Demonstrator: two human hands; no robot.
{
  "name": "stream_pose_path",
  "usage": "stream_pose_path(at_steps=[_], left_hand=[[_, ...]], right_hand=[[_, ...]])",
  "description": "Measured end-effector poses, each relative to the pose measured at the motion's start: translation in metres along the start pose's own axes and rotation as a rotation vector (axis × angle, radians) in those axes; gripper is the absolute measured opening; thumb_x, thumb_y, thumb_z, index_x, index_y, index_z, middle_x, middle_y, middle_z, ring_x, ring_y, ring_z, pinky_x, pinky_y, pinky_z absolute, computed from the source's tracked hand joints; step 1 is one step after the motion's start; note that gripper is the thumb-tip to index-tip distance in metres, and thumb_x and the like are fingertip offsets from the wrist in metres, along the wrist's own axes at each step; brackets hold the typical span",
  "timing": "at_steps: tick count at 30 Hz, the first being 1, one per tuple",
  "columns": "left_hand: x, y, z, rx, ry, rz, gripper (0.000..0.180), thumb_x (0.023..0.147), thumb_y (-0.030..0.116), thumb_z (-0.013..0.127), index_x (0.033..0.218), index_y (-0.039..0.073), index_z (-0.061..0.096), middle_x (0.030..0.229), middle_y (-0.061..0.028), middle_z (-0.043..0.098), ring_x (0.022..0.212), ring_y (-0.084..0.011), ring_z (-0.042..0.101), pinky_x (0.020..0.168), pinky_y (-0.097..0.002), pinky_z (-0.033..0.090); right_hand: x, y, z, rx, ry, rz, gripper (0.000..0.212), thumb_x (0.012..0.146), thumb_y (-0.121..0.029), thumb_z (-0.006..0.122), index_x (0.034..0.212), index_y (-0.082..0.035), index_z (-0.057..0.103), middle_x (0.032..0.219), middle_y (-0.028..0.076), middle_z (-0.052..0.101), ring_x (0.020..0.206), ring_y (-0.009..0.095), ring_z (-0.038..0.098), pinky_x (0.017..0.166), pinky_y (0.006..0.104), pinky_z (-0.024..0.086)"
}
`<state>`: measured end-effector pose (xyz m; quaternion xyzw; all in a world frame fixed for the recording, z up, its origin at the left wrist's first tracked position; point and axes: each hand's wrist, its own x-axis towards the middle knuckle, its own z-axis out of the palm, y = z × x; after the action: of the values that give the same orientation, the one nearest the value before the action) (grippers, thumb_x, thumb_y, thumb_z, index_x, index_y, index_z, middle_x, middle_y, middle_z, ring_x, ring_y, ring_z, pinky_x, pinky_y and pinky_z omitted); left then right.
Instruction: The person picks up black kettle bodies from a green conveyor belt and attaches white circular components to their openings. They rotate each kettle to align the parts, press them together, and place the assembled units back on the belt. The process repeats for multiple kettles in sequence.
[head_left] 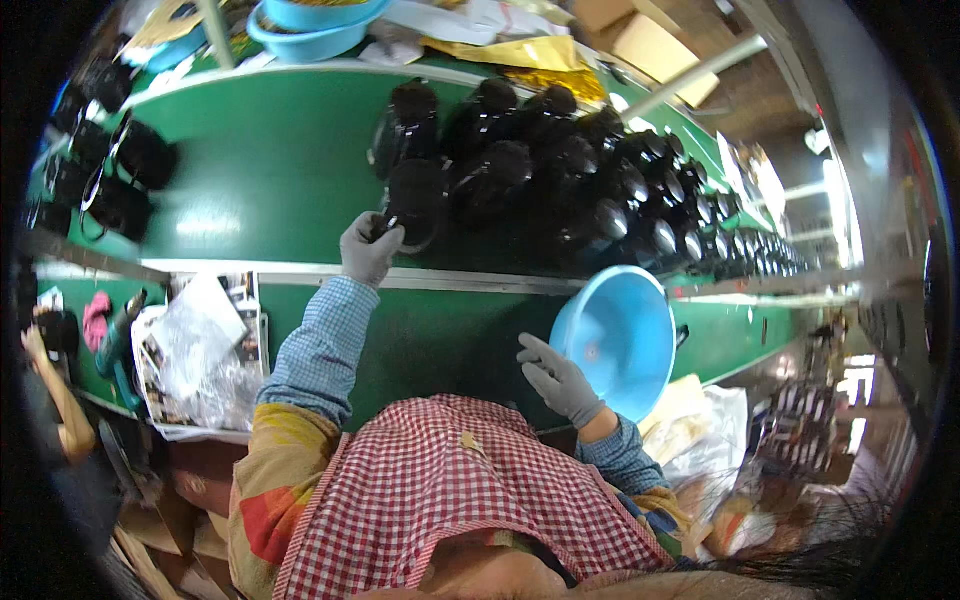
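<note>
My left hand, in a grey glove, reaches to the front edge of the green conveyor belt. Its fingers close round the dark handle of a glossy black pot, which stands at the near left corner of a large group of similar black pots. Also gloved in grey, my right hand hovers with fingers stretched out and nothing in them. It is just left of an empty light blue basin on the nearer green bench.
More black pots stand at the belt's far left. A white tray with clear plastic bags lies left of me, beside a green power tool. Another person's arm shows at the left edge. Blue basins sit beyond the belt.
</note>
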<state>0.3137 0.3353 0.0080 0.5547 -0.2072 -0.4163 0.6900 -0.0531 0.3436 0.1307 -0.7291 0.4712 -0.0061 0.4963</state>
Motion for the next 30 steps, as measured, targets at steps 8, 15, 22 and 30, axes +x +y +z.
stream_pose_path(at_steps=[8, 15, 22, 30], left_hand=[[0.055, -0.025, 0.009, 0.385, -0.107, 0.272, 0.024, 0.091, 0.007, 0.073, 0.111, -0.001, 0.064, 0.101, -0.0082, 0.068, 0.093, -0.0167, 0.063, 0.086, -0.0311, 0.051], [-0.04, -0.024, -0.036, 0.597, -0.065, 0.522, 0.067, 0.097, 0.012, 0.065, 0.152, -0.004, 0.031, 0.154, -0.0222, 0.039, 0.142, -0.0339, 0.04, 0.118, -0.0437, 0.032], [-0.175, -0.012, 0.003, 0.891, -0.776, 0.41, 0.046, 0.087, 0.0, 0.063, 0.133, 0.0, 0.059, 0.133, -0.0167, 0.061, 0.127, -0.031, 0.057, 0.11, -0.0414, 0.042], [-0.338, -0.038, 0.164, 0.666, -1.563, 0.574, 0.049, 0.079, 0.006, 0.07, 0.127, 0.004, 0.064, 0.128, -0.0173, 0.064, 0.12, -0.0349, 0.06, 0.105, -0.0443, 0.047]], right_hand=[[-0.157, 0.106, 0.048, 0.119, 0.278, 0.281, 0.046, 0.102, -0.035, 0.058, 0.137, -0.005, 0.06, 0.121, 0.013, 0.069, 0.112, 0.026, 0.066, 0.096, 0.0369, 0.051], [-0.297, 0.179, 0.116, 0.208, 0.318, 0.923, 0.051, 0.096, -0.051, 0.055, 0.112, -0.005, 0.072, 0.107, 0.017, 0.074, 0.103, 0.037, 0.068, 0.092, 0.0441, 0.053], [-0.286, 0.268, 0.162, 0.253, 0.602, 0.896, 0.067, 0.094, -0.057, 0.051, 0.135, -0.005, 0.06, 0.135, 0.025, 0.061, 0.126, 0.042, 0.056, 0.108, 0.045, 0.042], [-0.293, 0.27, 0.199, 0.317, 0.683, 0.608, 0.069, 0.094, -0.054, 0.055, 0.145, -0.008, 0.052, 0.142, 0.02, 0.057, 0.133, 0.038, 0.052, 0.115, 0.0453, 0.036]])
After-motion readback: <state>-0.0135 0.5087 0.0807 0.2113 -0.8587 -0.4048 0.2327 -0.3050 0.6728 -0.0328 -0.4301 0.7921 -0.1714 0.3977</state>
